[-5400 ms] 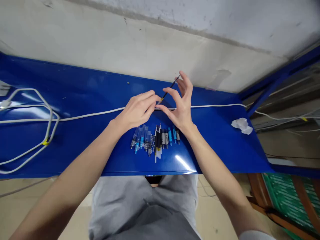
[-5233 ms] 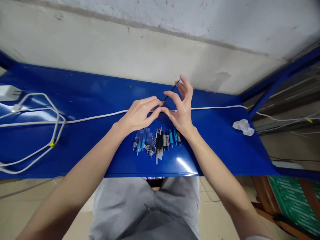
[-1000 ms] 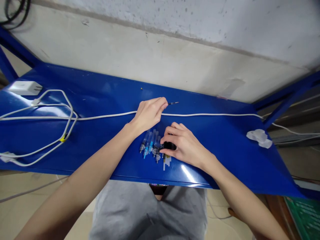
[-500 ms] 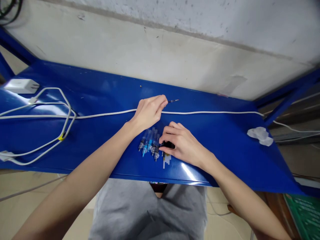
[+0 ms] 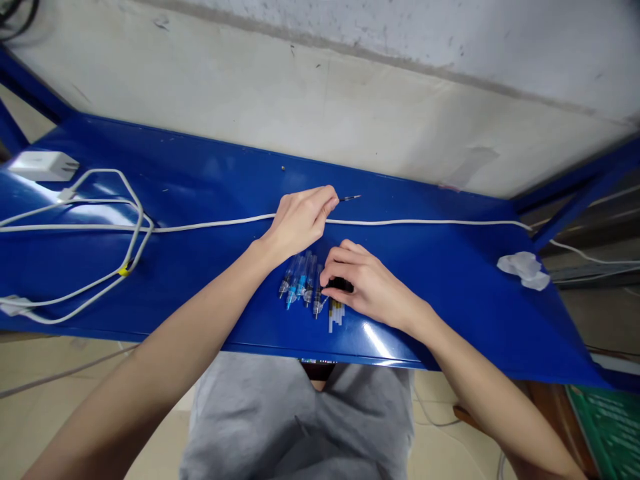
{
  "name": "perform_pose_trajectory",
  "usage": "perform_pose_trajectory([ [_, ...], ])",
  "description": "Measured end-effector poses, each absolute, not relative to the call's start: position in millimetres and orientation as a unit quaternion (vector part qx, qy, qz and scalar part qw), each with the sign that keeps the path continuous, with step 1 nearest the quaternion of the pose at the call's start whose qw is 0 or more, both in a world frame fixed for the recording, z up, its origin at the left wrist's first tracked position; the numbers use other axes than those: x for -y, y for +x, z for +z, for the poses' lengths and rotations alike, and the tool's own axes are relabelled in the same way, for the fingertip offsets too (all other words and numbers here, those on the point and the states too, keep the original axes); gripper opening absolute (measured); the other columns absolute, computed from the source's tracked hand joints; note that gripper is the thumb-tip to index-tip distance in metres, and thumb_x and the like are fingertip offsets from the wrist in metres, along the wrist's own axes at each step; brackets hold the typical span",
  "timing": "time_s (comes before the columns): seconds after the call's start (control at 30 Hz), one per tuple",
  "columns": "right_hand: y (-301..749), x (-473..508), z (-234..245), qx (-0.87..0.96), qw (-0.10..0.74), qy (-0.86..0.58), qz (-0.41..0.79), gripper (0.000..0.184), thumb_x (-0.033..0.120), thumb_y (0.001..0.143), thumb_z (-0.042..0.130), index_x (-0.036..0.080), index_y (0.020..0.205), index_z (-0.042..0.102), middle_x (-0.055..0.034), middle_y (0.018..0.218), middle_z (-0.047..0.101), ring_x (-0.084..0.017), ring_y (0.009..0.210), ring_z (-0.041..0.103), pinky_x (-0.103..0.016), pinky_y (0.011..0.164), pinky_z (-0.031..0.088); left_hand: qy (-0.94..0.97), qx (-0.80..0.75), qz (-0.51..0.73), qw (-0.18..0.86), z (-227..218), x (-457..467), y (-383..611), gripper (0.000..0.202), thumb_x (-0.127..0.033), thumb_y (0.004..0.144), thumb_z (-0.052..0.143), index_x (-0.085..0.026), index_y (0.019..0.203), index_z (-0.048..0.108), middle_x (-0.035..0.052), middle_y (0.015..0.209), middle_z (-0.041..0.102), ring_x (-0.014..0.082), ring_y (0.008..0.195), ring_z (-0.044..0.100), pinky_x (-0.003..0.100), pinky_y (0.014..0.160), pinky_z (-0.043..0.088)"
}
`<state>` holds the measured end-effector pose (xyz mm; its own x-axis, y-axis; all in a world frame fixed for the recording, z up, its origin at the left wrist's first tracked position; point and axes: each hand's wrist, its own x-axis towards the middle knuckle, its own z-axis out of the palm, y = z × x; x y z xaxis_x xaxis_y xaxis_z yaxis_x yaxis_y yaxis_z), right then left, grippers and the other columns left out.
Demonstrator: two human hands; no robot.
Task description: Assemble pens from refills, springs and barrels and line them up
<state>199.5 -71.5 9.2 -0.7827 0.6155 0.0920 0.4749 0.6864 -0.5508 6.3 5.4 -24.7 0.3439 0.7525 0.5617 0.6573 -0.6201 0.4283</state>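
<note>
My left hand (image 5: 305, 213) is closed around a thin dark pen refill (image 5: 350, 198), whose metal tip sticks out to the right above the blue shelf. Lower down, several clear-barrelled pens (image 5: 301, 283) with blue and black parts lie side by side. My right hand (image 5: 363, 280) curls in a pinch at the right end of this row. What its fingertips hold, if anything, is hidden by the fingers. Just below that hand, several whitish refill tubes (image 5: 336, 317) show their lower ends; the palm covers the rest.
A white cable (image 5: 215, 225) runs across the blue shelf (image 5: 440, 293) behind my hands. To the left lie a white charger (image 5: 45, 165) and looped cable. A crumpled translucent bag (image 5: 525, 270) lies at the right. A wall (image 5: 320, 107) rises behind.
The view has shifted slightly. My left hand keeps its hold on the refill, and my right hand stays pinched at the pens with only slight finger movement.
</note>
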Motion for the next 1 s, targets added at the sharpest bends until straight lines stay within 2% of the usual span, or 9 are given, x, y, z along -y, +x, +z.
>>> perform_pose_trajectory([
  [0.6, 197.7, 73.5, 9.8, 0.909, 0.152, -0.283, 0.267, 0.006, 0.011, 0.095, 0.068, 0.016, 0.097, 0.069, -0.0058, 0.103, 0.068, -0.021, 0.097, 0.055, -0.038, 0.091, 0.045, 0.818, -0.435, 0.369, 0.07, -24.2, -4.8, 6.8, 0.029, -0.028, 0.108, 0.041, -0.019, 0.092, 0.063, 0.0014, 0.081, 0.069, 0.0156, 0.07, 0.059, 0.03, 0.064, 0.037],
  [0.87, 196.5, 74.1, 10.4, 0.91, 0.152, -0.258, 0.285, 0.015, 0.008, 0.098, 0.061, 0.018, 0.09, 0.068, -0.0039, 0.093, 0.07, -0.019, 0.091, 0.056, -0.037, 0.09, 0.046, 0.818, -0.436, 0.369, 0.072, -24.3, -4.9, 6.5, 0.029, -0.027, 0.107, 0.041, -0.02, 0.091, 0.063, 0.0013, 0.081, 0.068, 0.0158, 0.07, 0.059, 0.03, 0.065, 0.038],
  [1.0, 200.5, 72.7, 13.8, 0.883, 0.232, -0.261, 0.314, 0.012, 0.013, 0.1, 0.06, 0.02, 0.102, 0.07, -0.0046, 0.099, 0.073, -0.019, 0.093, 0.062, -0.038, 0.091, 0.051, 0.818, -0.437, 0.368, 0.065, -23.8, -5.8, 6.0, 0.03, -0.029, 0.108, 0.04, -0.02, 0.092, 0.064, 0.0018, 0.081, 0.069, 0.0161, 0.071, 0.061, 0.03, 0.065, 0.039],
])
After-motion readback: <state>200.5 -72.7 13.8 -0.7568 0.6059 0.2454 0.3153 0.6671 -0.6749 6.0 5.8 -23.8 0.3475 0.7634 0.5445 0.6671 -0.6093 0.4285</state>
